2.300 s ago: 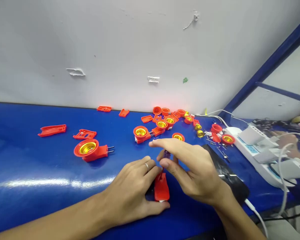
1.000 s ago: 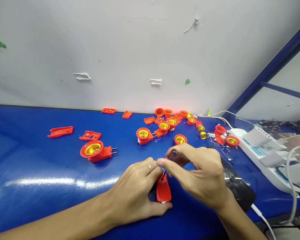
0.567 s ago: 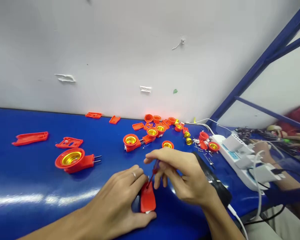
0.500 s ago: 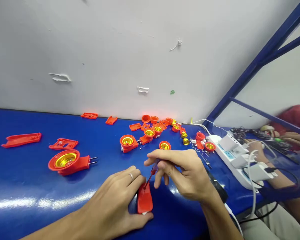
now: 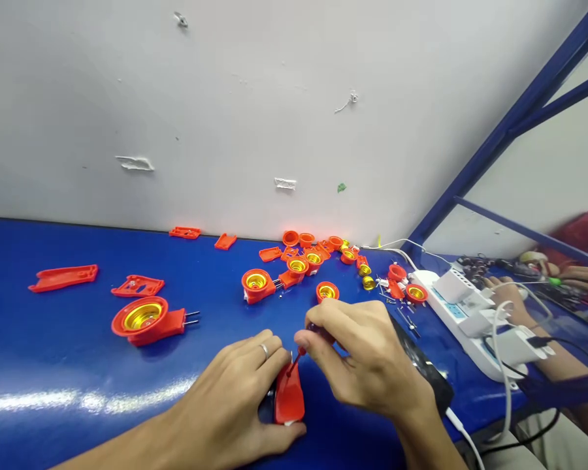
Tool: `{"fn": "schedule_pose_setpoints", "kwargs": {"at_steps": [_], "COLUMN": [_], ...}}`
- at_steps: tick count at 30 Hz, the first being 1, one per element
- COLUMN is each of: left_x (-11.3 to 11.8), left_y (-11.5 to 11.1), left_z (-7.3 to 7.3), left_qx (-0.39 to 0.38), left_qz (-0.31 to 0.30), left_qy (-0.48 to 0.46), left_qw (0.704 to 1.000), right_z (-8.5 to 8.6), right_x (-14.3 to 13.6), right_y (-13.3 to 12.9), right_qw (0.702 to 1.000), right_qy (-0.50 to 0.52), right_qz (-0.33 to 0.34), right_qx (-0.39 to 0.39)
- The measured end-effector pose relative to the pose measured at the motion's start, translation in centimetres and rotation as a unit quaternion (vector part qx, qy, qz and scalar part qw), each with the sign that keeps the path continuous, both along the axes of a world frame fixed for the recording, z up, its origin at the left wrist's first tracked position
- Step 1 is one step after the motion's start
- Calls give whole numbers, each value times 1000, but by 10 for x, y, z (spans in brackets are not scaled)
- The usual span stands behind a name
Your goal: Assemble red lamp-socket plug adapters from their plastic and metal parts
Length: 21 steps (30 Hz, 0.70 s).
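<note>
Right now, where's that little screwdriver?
In the head view, low and centre: the right hand pinches the small screwdriver, tip down on the orange socket piece that the left hand steadies on the blue table.

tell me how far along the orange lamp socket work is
Looks done: one socket with plug pins lies closed up at the left. In hand: the left hand pins an orange piece to the table while the right hand drives a small screwdriver into it. Left: loose covers and cups.
</note>
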State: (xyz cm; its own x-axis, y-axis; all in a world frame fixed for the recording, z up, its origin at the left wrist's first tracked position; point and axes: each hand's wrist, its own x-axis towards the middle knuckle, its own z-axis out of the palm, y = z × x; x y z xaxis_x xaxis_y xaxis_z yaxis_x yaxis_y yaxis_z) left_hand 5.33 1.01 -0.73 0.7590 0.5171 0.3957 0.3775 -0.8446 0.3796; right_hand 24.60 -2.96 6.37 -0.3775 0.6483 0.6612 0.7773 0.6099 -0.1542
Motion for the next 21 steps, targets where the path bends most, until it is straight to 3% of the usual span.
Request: {"fn": "schedule_pose_setpoints", "kwargs": {"at_steps": [6,9,13,17,21], "left_x": [2,3,2,1,0], "left_y": [1,1,0,0,-1], "left_z": [1,-1,-4,-7,-4], "left_qx": [31,38,22,13,0], "left_qz": [16,25,20,1,-11], "left_qy": [-11,-14,-8,-12,-8], "left_qw": [999,999,1000,1000,1000], "right_z": [-3,-7,-4,2,1], "right_x": [2,5,6,7,7], "right_y": [8,10,5,0,0], "right_qw": [999,999,990,946,941], "right_qy": [10,33,54,128,161], "right_qz": [-18,16,105,171,157], "right_qx": [35,15,-78,-245,-251]}}
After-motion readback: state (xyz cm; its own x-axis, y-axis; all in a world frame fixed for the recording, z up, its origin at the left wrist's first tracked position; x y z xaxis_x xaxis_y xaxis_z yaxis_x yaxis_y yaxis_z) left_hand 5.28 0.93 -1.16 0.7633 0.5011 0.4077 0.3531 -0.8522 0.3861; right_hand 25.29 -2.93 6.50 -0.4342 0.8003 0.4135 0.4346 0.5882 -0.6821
